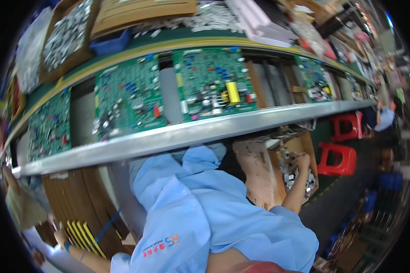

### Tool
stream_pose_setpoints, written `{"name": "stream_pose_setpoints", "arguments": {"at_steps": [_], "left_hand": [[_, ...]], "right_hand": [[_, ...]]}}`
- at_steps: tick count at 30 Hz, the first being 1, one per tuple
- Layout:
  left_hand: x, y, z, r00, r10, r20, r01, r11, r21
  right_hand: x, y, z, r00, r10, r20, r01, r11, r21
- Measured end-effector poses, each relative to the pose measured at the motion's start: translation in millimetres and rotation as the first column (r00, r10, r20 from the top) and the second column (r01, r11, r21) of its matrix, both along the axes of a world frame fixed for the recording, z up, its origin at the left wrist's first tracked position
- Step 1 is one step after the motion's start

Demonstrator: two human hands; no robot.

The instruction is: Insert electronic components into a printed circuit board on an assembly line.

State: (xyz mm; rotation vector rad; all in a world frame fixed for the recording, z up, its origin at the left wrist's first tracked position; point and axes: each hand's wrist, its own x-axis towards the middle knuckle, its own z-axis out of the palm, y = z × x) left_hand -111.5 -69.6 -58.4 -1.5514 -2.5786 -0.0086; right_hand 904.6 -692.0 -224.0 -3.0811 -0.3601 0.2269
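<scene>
On my right, an open cardboard box point(258, 170) holds many small grey and silvery parts point(292, 178). My right hand point(301, 160) is over the inside of this box with its fingers curled; whatever they hold is too small to make out. Out to the left, my left hand point(60, 235) is beside several yellow strips point(84, 236) standing in a row. Its fingers are small and blurred here. In front of me, green circuit boards point(128, 93) fitted with components lie along a metal-edged line, and one board point(209, 77) carries a large yellow part. Neither hand touches the boards.
A long metal rail point(182, 136) runs between me and the boards. Behind them are a carton of metal parts point(68, 34), a blue bin point(110, 43) and loose white pieces point(216, 18). Red stools point(337, 159) stand at right. Other people are at both sides.
</scene>
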Motion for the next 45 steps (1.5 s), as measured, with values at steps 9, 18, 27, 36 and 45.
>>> {"name": "stream_pose_setpoints", "arguments": {"at_steps": [9, 18, 27, 36, 45], "left_hand": [[53.0, 18.6, -12.8, 0.983, -0.124, 0.135, 0.142, 0.981, -0.132], [-18.3, 19.5, 33.8, 0.967, -0.205, 0.152, 0.242, 0.924, -0.296], [-21.0, -5.0, 25.8, 0.902, -0.381, 0.201, 0.426, 0.861, -0.279], [25.0, -29.9, 44.8, 0.989, -0.115, -0.094, 0.093, 0.972, -0.216], [-27.4, -30.1, 71.8, 0.856, -0.418, 0.304, 0.268, 0.862, 0.43]], "right_hand": [[-24.6, 64.3, 27.1, 0.939, -0.334, -0.085, 0.34, 0.938, 0.064], [-15.6, 37.4, 63.9, 0.943, -0.333, 0.025, 0.265, 0.791, 0.552], [-26.0, 117.6, 183.4, 0.981, -0.081, -0.174, 0.187, 0.211, 0.959], [-94.1, 336.5, 303.9, 0.753, 0.654, -0.074, -0.101, 0.226, 0.969], [-218.1, 501.7, 315.0, 0.228, 0.962, -0.147, -0.267, 0.207, 0.941]]}}
